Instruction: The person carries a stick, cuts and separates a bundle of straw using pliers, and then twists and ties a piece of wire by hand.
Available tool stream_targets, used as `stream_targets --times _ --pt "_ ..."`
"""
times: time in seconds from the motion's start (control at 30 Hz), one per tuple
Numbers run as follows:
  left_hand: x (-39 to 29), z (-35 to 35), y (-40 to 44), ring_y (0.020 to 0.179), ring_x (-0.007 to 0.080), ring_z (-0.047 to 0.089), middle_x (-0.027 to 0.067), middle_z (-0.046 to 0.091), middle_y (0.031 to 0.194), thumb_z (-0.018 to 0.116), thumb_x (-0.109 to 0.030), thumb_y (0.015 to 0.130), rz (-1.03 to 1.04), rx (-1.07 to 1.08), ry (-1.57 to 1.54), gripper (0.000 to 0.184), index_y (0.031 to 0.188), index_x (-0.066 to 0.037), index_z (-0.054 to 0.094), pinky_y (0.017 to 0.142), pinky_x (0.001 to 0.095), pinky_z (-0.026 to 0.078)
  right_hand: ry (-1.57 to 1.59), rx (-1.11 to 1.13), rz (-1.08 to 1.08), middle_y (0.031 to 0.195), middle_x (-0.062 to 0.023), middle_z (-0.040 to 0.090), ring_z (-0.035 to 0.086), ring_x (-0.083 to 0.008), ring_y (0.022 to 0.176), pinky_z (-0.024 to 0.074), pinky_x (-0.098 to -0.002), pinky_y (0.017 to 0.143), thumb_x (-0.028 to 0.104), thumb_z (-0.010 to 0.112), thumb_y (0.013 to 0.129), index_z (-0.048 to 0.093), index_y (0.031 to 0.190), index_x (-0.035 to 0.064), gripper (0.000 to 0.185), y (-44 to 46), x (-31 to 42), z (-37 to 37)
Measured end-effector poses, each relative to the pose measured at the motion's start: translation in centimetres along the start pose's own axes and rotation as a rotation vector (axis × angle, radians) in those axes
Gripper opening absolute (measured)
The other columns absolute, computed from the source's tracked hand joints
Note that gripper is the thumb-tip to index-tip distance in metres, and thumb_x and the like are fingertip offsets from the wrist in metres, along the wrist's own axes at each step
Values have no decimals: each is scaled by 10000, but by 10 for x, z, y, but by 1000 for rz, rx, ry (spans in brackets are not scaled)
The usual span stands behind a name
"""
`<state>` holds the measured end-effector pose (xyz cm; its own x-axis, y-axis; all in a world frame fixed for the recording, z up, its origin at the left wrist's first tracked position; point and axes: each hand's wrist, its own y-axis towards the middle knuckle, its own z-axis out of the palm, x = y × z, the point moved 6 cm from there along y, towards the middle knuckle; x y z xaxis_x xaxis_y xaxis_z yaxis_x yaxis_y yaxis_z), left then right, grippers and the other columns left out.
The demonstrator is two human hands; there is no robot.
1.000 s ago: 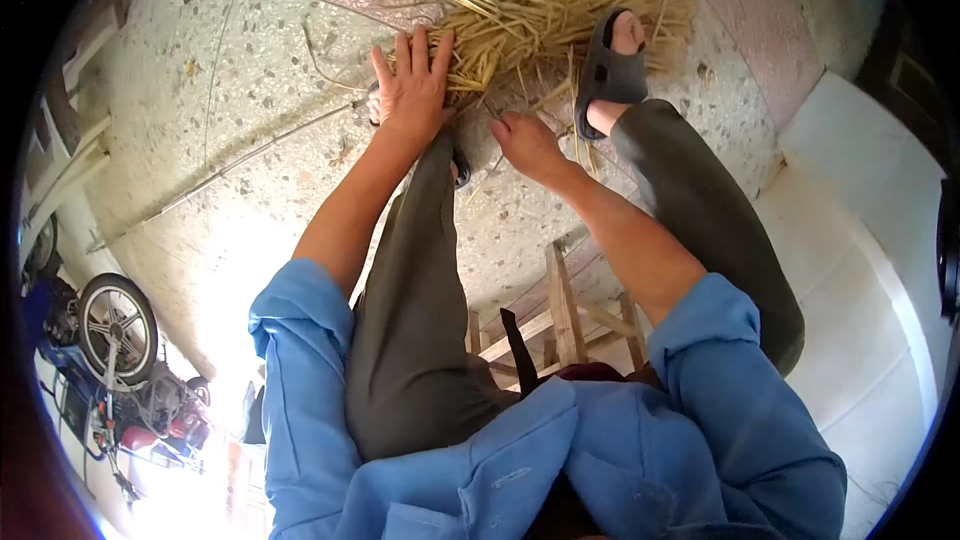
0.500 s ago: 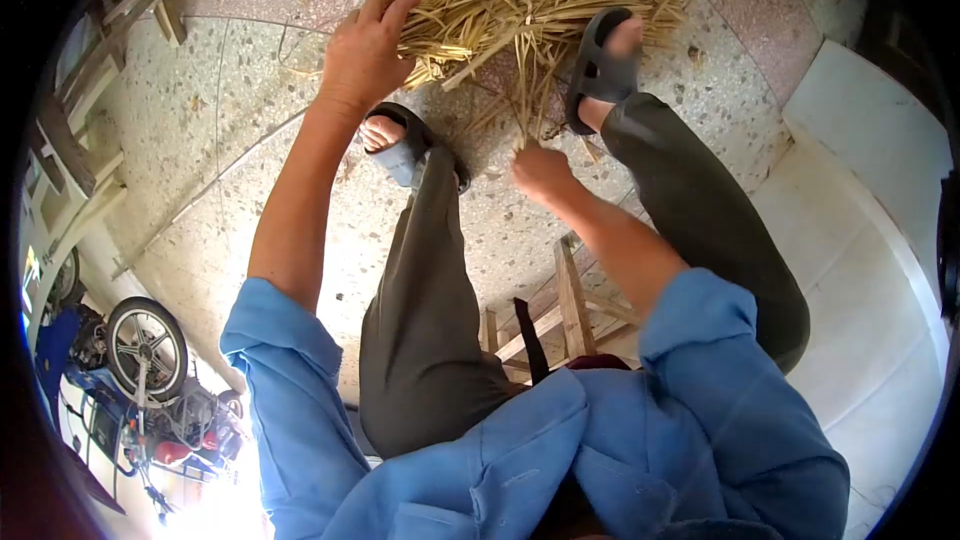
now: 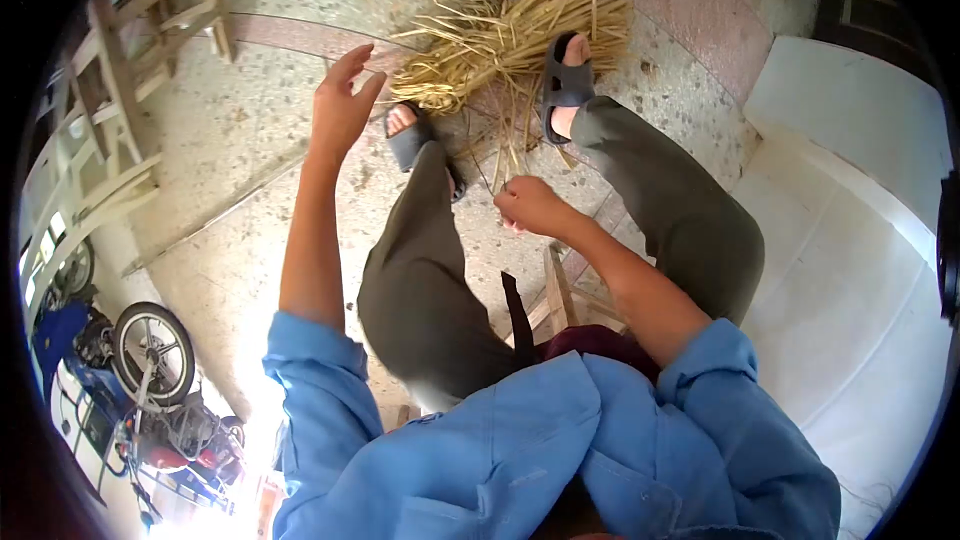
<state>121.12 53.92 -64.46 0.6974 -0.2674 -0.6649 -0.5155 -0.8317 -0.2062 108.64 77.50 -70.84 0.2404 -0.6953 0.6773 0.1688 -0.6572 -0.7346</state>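
A heap of dry straw (image 3: pixel 520 40) lies on the speckled floor between and beyond my two sandaled feet. My left hand (image 3: pixel 345 105) hovers to the left of the heap, holding nothing, its thumb and fingers apart. Closer to my body, my right hand (image 3: pixel 530 207) is closed around the ends of some loose straw strands (image 3: pixel 513 130) that trail from the heap. A thin dark line also runs down to its fingertips; what it is I cannot tell.
My sandals (image 3: pixel 568 85) flank the near side of the straw. A wooden stool (image 3: pixel 558 290) is partly visible beneath me. Wooden frames (image 3: pixel 115 70) stand at the upper left, a motorcycle (image 3: pixel 153 352) at the lower left, and a white panel (image 3: pixel 850 130) on the right. An orange-handled object lies behind the straw.
My left hand has come off the straw and moved left, opening its fingers. My right hand has drawn back toward my body with the strands. The view has shifted too.
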Motion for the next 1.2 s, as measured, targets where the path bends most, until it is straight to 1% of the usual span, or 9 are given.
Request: stream_targets --times 0.07,0.23,0.37,0.47,0.53,0.6,0.77,0.93,1.2 --pt "-40 -44 -33 959 188 557 113 585 1044 576 -124 804 -11 -160 -382 324 1101 -5 525 840 299 434 125 15 49 616 -112 565 555 -158 566 452 -259 561 244 492 784 533 649 -40 318 -38 52 -11" --pt "-136 -70 -135 948 166 554 121 582 1039 481 -122 873 -141 -121 -665 326 1170 12 477 834 279 435 522 107 -515 663 -45 523 516 -128 559 434 -263 547 171 423 859 499 778 -5 208 -135 127 -26" --pt "-191 -50 -177 905 176 566 125 591 990 426 -233 908 -92 18 -913 389 1224 -7 420 813 315 452 2 63 -685 666 -48 517 509 -119 550 419 -264 529 178 452 861 498 726 5 224 -189 156 -31" --pt "-210 -41 -194 803 163 576 73 588 863 409 -250 917 -128 95 -1247 359 1176 -4 447 753 301 472 42 150 -616 674 -58 532 517 -120 553 413 -269 524 217 416 874 497 707 3 283 -213 157 -24" --pt "-229 -45 -196 700 160 563 41 544 737 390 -228 922 39 185 -1806 298 1117 -16 470 695 314 488 54 182 -666 683 -63 543 532 -127 574 433 -266 543 319 356 908 526 765 8 382 -230 165 -22" --pt "-235 -46 -201 659 153 559 28 521 692 383 -207 922 -24 105 -1832 263 1077 -20 484 649 312 501 641 146 -540 685 -58 543 537 -130 589 456 -257 567 418 304 917 541 855 8 478 -244 163 -26" --pt "-240 -47 -213 708 145 597 26 566 723 402 -189 916 -104 65 -1898 271 1111 -15 475 652 288 518 590 31 -646 700 -55 527 520 -146 591 460 -280 571 394 324 916 524 931 -5 446 -272 170 -28" --pt "-243 -45 -225 731 151 606 31 580 732 410 -184 913 -78 87 -1926 282 1131 -13 466 649 278 519 664 187 -646 658 -28 522 522 -122 559 466 -263 541 272 475 884 532 944 18 267 -284 174 -13" --pt "-233 -41 -249 693 141 588 17 559 712 407 -195 916 -86 108 -1977 282 1126 -14 463 636 275 512 730 365 -580 622 -38 516 506 -140 501 458 -280 505 188 506 865 506 927 35 165 -292 179 22"
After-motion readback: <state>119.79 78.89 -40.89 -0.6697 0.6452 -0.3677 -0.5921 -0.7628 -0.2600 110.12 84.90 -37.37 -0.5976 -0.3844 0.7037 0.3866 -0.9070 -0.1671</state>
